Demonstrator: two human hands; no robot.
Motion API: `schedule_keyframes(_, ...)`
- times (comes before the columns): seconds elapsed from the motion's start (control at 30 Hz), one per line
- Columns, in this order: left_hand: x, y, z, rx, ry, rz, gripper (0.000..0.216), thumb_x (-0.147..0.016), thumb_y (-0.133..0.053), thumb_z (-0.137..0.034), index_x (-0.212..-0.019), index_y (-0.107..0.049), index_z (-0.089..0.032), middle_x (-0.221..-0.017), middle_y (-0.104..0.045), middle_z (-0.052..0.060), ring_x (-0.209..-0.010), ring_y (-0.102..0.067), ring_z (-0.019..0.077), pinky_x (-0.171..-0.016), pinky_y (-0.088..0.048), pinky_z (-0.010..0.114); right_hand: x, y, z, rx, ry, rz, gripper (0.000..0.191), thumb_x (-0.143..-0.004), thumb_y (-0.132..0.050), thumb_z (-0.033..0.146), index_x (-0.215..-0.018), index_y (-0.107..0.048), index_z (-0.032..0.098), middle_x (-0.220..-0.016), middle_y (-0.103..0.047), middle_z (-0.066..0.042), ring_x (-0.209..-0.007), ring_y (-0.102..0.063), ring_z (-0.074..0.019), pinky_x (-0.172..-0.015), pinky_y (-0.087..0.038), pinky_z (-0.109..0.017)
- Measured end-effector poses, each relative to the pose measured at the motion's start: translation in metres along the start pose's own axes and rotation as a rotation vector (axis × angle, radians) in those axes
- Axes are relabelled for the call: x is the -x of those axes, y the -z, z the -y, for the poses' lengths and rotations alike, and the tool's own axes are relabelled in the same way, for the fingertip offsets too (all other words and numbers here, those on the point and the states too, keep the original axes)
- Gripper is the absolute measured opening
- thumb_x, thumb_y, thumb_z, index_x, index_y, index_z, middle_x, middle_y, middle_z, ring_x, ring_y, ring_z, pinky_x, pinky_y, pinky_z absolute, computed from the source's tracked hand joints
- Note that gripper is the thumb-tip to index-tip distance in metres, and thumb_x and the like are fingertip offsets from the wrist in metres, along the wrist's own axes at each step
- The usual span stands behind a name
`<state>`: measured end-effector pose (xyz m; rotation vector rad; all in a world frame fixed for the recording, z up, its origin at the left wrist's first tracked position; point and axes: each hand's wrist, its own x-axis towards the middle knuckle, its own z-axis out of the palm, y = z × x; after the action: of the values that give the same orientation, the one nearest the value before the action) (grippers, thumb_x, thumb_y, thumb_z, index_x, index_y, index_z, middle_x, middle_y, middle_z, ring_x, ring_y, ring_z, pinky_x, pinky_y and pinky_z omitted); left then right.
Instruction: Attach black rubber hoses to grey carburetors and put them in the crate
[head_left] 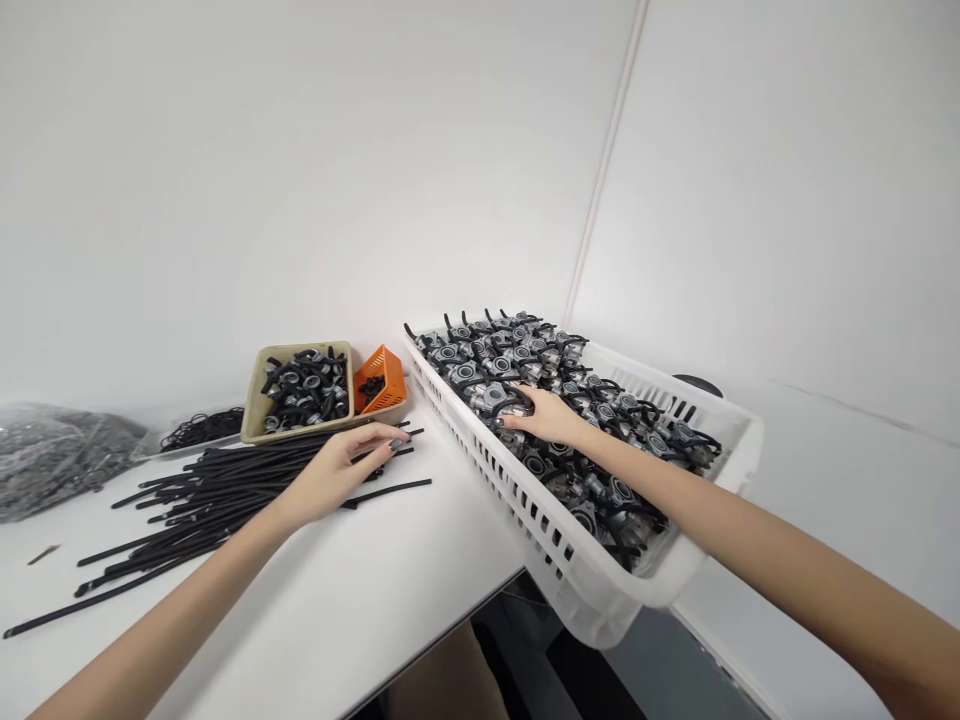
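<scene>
My right hand (551, 415) reaches into a long white slotted basket (495, 470) and grips a carburetor-like grey metal part (495, 398) with a short black hose, thumb on the near side and fingers over the top. Many similar parts (517, 355) with round bores and black hoses fill the basket in rows. My left hand (341, 475) hovers over the right-hand ends of a pile of black rubber tubes (202, 495), palm down. Its thumb and fingers are loosely bent with a gap between them, and I see nothing held there.
Behind the tubes stand a beige tray (251, 410) of small hosed metal fittings and an orange basket (394, 372) of small black pieces. Black rings (202, 430) and a clear plastic bag (67, 455) lie leftward. The white basket overhangs the table's (300, 620) edge beside the wall.
</scene>
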<state>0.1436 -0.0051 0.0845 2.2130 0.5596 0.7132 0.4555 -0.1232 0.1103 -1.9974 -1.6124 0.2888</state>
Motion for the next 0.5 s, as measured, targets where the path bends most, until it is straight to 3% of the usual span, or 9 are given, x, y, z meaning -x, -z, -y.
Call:
schedule_keyframes(0.37,0.005,-0.011,-0.020,-0.106,-0.069,0.036,0.034,-0.091,-0.049,-0.050,-0.108,-0.066,-0.026,-0.116,-0.067,0.008,-0.110,-0.062,0.0263,-0.096,-0.051,0.042,-0.001,0.006,-0.015,-0.035,0.139,0.062,0.073,-0.072,-0.076,0.046,-0.135,-0.052,0.021,-0.138,-0.057,-0.011,-0.126,-0.054,-0.0301,-0.107,-0.041,-0.043)
schedule_keyframes(0.5,-0.016,-0.027,-0.035,-0.219,-0.263,-0.054,0.029,-0.093,-0.048,-0.044,-0.109,-0.063,-0.024,-0.116,-0.065,0.009,-0.113,-0.059,0.0256,-0.101,-0.047,0.042,-0.002,0.003,-0.009,0.020,0.080,-0.009,0.071,-0.072,-0.074,0.054,-0.132,-0.056,0.019,-0.133,-0.060,-0.013,-0.125,-0.055,-0.0337,-0.104,-0.043,-0.044)
